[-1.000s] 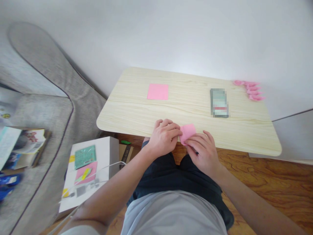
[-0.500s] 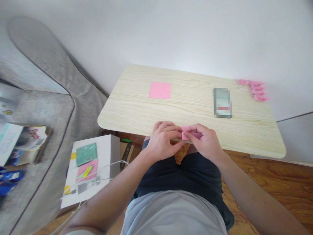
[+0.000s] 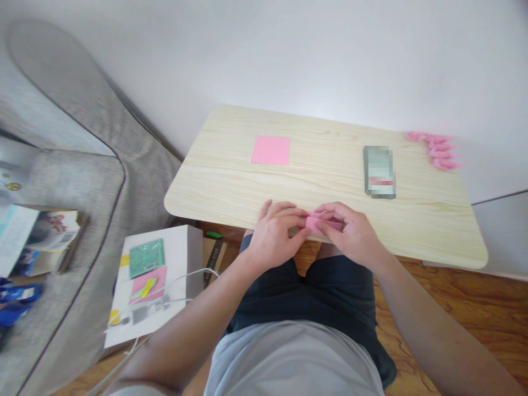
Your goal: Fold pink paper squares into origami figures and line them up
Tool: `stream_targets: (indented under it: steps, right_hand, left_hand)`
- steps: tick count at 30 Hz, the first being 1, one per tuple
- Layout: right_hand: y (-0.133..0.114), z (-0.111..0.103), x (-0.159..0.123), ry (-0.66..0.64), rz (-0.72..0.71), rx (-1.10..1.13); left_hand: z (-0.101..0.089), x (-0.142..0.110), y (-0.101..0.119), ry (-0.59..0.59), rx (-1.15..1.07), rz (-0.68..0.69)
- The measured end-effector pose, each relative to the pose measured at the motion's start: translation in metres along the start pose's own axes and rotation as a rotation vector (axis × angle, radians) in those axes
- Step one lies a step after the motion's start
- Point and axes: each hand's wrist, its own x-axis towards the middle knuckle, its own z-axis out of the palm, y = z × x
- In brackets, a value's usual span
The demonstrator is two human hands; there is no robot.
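At the table's near edge, a folded piece of pink paper (image 3: 314,224) lies between my two hands. My left hand (image 3: 277,234) pinches its left end between thumb and fingers. My right hand (image 3: 350,231) grips the right part, with the thumb pressing on top and the index finger bent over the far side. My fingers hide part of the folds. Farther back on the table lies a flat square of pink paper (image 3: 271,150), apart from both hands.
On the pale wooden table (image 3: 214,181) lies a phone with a blurred screen (image 3: 380,173). Several folded pink paper pieces (image 3: 442,149) sit at the far right corner. A white box (image 3: 177,264) at lower left bears a green packet (image 3: 147,258) and cables. A grey sofa (image 3: 140,181) stands left.
My right thumb has shifted slightly on the folded paper, and more of its pink surface shows. My left thumb has drawn in a little. The whole view has tilted slightly.
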Motion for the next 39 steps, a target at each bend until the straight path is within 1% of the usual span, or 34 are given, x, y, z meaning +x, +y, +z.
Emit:
stream_targets:
  steps: [4,8,12,15,19,22,26,29,31,37,39]
  right_hand:
    - [-0.001,0.000,0.008,0.008,-0.030,-0.096]
    - [0.001,-0.001,0.016,-0.015,-0.016,-0.152]
    - [0.000,-0.004,0.024,-0.081,-0.010,-0.232]
    - [-0.006,-0.008,0.031,-0.147,-0.004,-0.342]
    - [-0.013,-0.011,0.036,-0.187,0.012,-0.454]
    - [-0.012,-0.009,0.036,-0.183,0.025,-0.404]
    - [-0.006,-0.007,0.031,-0.140,0.039,-0.296]
    - [-0.003,-0.007,0.028,-0.110,0.046,-0.278]
    - [-0.003,-0.006,0.027,-0.105,0.013,-0.311]
    - [-0.004,-0.002,0.029,-0.094,-0.189,-0.555]
    - [-0.003,-0.002,0.029,-0.084,-0.234,-0.589]
  left_hand:
    - [0.003,0.002,0.002,0.036,0.027,-0.012]
    - [0.007,0.002,0.006,0.070,0.051,-0.033]
    - [0.010,0.000,0.009,0.115,0.083,-0.066]
    - [0.011,-0.001,0.009,0.120,0.088,-0.069]
    - [0.013,0.000,0.008,0.148,0.097,-0.076]
    - [0.015,0.000,0.008,0.180,0.108,-0.084]
    - [0.018,0.000,0.008,0.206,0.121,-0.073]
    - [0.019,0.001,0.007,0.215,0.126,-0.068]
    - [0.019,0.001,0.007,0.218,0.125,-0.064]
    - [0.019,0.003,0.007,0.220,0.117,-0.048]
    - [0.019,0.003,0.006,0.222,0.118,-0.043]
